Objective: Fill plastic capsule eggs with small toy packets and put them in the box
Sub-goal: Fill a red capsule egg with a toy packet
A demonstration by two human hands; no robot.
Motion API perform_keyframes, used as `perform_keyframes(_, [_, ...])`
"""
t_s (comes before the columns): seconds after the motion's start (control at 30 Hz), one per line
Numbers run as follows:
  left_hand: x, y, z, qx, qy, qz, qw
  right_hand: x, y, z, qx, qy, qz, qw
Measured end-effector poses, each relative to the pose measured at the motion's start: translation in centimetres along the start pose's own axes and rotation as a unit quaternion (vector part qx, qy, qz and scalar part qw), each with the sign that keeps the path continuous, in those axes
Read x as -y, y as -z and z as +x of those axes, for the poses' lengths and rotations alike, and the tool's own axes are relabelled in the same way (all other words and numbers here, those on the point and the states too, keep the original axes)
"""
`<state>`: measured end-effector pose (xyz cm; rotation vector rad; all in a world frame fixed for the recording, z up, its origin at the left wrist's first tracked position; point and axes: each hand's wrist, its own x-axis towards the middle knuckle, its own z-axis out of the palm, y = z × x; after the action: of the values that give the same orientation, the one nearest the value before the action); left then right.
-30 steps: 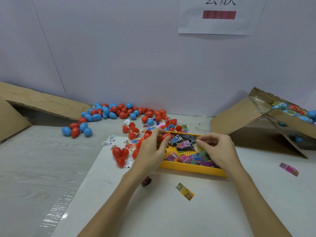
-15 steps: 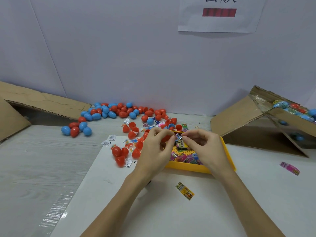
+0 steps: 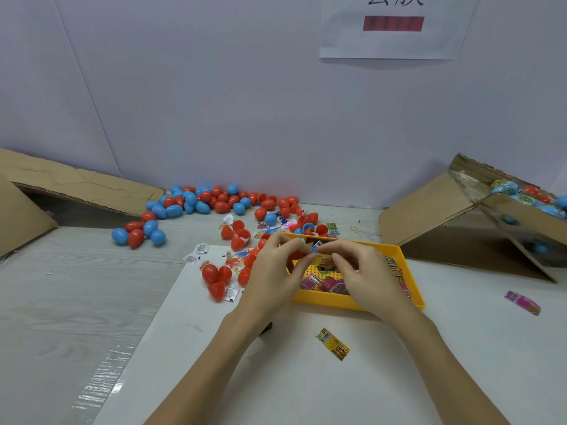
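Both hands meet over the yellow tray (image 3: 411, 273): left hand (image 3: 273, 276) holds a red egg half (image 3: 295, 256), right hand (image 3: 366, 274) pinches a small packet (image 3: 315, 248) right beside it.

Both hands (image 3: 319, 271) on a packet (image 3: 315, 248) — perhaps pinching

Paper sign (image 3: 395, 26) taped high on far wall (image 3: 214, 102), dark characters cut off at top, red bar beneath. Flattened brown cardboard (image 3: 76, 185) leaned at far left. White sheet (image 3: 306, 378) spread over near half of pale wood-grain table (image 3: 61, 302). Thin rubber band (image 3: 355, 228) lay on bare tabletop toward far right.
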<state>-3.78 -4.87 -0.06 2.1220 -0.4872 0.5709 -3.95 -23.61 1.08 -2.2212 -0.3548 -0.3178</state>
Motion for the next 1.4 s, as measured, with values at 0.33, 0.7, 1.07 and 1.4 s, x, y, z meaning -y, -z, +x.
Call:
perform_keyframes(0.33, [0.5,0.0,0.0,0.035,-0.002,0.013,0.999,0.5,-0.1,0.0,0.012,-0.002,0.054,0.998])
perform_keyframes(0.7, [-0.1,0.1,0.1,0.066,0.001,-0.07,0.995,-0.6,0.9,0.1,-0.097,-0.086,0.084,0.988])
perform_keyframes(1.07, [-0.7,0.0,-0.1,0.081,0.08,-0.135,0.984,0.2,-0.1,0.1,-0.07,-0.117,0.211,0.968])
perform_keyframes(1.4, [-0.8,-0.3,0.0,0.033,0.074,-0.1,0.992,0.1,-0.3,-0.1,-0.06,-0.1,0.179,0.977])
